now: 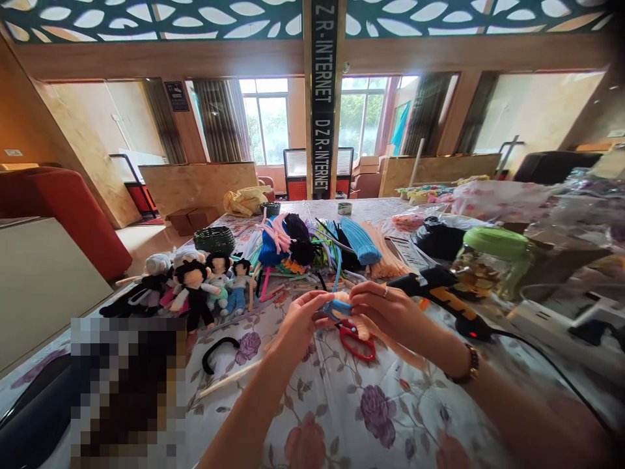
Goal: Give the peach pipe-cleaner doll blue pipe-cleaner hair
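A blue and peach fuzzy piece sits over the flowered tablecloth, pinched by the fingers of both the left hand and the right hand. Red scissors lie just below. Right is a glue gun; left, dolls; farther, bundled fuzzy stems.

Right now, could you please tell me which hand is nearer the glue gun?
Right. The right hand is just left of the glue gun; the left hand is farther left.
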{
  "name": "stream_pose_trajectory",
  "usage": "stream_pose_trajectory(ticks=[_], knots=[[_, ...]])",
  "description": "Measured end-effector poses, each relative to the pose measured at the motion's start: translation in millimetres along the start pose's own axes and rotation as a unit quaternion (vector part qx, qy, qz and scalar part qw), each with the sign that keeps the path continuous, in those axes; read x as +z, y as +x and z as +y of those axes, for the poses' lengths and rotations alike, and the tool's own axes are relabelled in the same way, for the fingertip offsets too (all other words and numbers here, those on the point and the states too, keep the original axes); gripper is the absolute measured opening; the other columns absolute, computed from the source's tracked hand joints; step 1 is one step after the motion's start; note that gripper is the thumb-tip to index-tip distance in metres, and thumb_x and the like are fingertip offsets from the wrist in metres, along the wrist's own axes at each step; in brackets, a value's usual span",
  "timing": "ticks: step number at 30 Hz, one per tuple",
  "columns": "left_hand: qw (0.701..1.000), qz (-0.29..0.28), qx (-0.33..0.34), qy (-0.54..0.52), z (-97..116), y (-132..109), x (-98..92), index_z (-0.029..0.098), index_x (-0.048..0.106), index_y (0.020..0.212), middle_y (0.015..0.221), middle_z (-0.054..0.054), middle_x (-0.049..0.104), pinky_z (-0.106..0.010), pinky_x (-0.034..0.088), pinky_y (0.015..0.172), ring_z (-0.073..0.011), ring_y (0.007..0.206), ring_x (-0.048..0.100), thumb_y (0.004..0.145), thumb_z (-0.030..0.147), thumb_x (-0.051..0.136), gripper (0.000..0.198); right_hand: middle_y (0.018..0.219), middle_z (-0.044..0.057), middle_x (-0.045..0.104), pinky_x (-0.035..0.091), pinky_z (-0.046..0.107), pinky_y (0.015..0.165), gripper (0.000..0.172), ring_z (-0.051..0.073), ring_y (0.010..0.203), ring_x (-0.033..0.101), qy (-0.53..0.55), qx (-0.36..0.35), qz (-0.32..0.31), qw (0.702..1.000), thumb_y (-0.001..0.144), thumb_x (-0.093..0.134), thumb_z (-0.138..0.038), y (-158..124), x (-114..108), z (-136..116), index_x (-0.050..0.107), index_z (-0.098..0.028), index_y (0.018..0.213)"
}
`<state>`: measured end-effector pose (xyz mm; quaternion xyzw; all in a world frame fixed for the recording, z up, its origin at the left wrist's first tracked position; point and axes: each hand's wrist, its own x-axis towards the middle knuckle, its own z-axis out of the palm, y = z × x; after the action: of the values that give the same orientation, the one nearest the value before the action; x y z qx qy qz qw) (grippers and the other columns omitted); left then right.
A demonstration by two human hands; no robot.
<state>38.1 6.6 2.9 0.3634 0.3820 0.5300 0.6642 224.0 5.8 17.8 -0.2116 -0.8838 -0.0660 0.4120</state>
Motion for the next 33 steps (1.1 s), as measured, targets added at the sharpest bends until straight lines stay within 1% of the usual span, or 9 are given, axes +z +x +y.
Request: stream_pose_trajectory(ticks=[3,5,10,15,20,25,29,33], knots=[[1.0,-0.01,0.008,-0.014,-2,2,-1.3,0.012,0.066,0.078,0.074,-0.003,0.069,-0.023,0.054,0.059,-0.012,0.061,0.064,0.057,0.03,0.082,0.032,0.092,0.007,0.065,0.057,0.027,0.068,0.017,0.014,0.079,0.066,0.001,-0.001,0.007,1.0,0.095,0.043,-0.023,-2,2,4,0.059,-0.019,0.09],[1.0,-0.006,0.007,-0.018,-3,3,-1.7,0.012,0.066,0.078,0.074,-0.002,0.069,-0.023,0.054,0.06,-0.0118,0.062,0.063,0.057,0.03,0.082,0.032,0.091,0.007,0.065,0.056,0.027,0.067,0.017,0.014,0.077,0.065,0.008,0.008,0.012,1.0,0.095,0.043,-0.022,-4,4,7,0.059,-0.019,0.09],[1.0,0.003,0.01,-0.013,-1,3,-0.2,0.013,0.065,0.078,0.073,-0.002,0.069,-0.023,0.054,0.059,-0.0124,0.06,0.064,0.056,0.03,0.083,0.034,0.094,0.007,0.064,0.057,0.028,0.073,0.013,0.015,0.082,0.065,0.024,0.015,0.012,1.0,0.094,0.045,-0.023,-7,8,10,0.058,-0.019,0.094],[1.0,0.009,0.004,-0.026,1,2,0.7,0.014,0.061,0.077,0.068,-0.001,0.069,-0.021,0.053,0.055,-0.0115,0.056,0.064,0.051,0.025,0.085,0.037,0.092,0.006,0.064,0.057,0.026,0.072,0.012,0.014,0.083,0.064,0.019,0.001,0.02,1.0,0.093,0.047,-0.02,-7,8,7,0.058,-0.02,0.09],[1.0,0.008,0.006,-0.026,0,3,-1.3,0.013,0.06,0.08,0.069,-0.002,0.07,-0.021,0.055,0.054,-0.0112,0.057,0.064,0.055,0.024,0.084,0.036,0.094,0.005,0.065,0.056,0.027,0.074,0.014,0.014,0.083,0.065,0.0,0.008,0.013,1.0,0.094,0.045,-0.021,-8,8,7,0.059,-0.022,0.092],[0.999,0.009,0.009,-0.031,2,3,-0.2,0.013,0.059,0.082,0.07,-0.003,0.07,-0.021,0.055,0.054,-0.0117,0.057,0.065,0.057,0.023,0.082,0.034,0.099,0.008,0.066,0.055,0.027,0.07,0.012,0.014,0.08,0.066,-0.027,0.014,0.021,0.999,0.094,0.046,-0.022,-11,9,9,0.057,-0.021,0.098],[0.999,0.022,0.004,-0.033,3,2,1.6,0.013,0.058,0.083,0.069,-0.003,0.07,-0.021,0.055,0.054,-0.0122,0.057,0.065,0.059,0.02,0.08,0.033,0.096,0.007,0.066,0.054,0.026,0.067,0.011,0.013,0.077,0.066,-0.037,0.011,0.024,0.999,0.095,0.046,-0.023,-10,9,8,0.056,-0.021,0.096],[0.999,0.013,0.008,-0.036,2,0,2.3,0.013,0.059,0.082,0.068,-0.003,0.07,-0.021,0.055,0.053,-0.0118,0.056,0.065,0.058,0.02,0.081,0.033,0.095,0.006,0.066,0.053,0.025,0.066,0.01,0.014,0.078,0.066,-0.037,0.003,0.034,0.999,0.095,0.045,-0.025,-9,8,7,0.054,-0.021,0.096]])
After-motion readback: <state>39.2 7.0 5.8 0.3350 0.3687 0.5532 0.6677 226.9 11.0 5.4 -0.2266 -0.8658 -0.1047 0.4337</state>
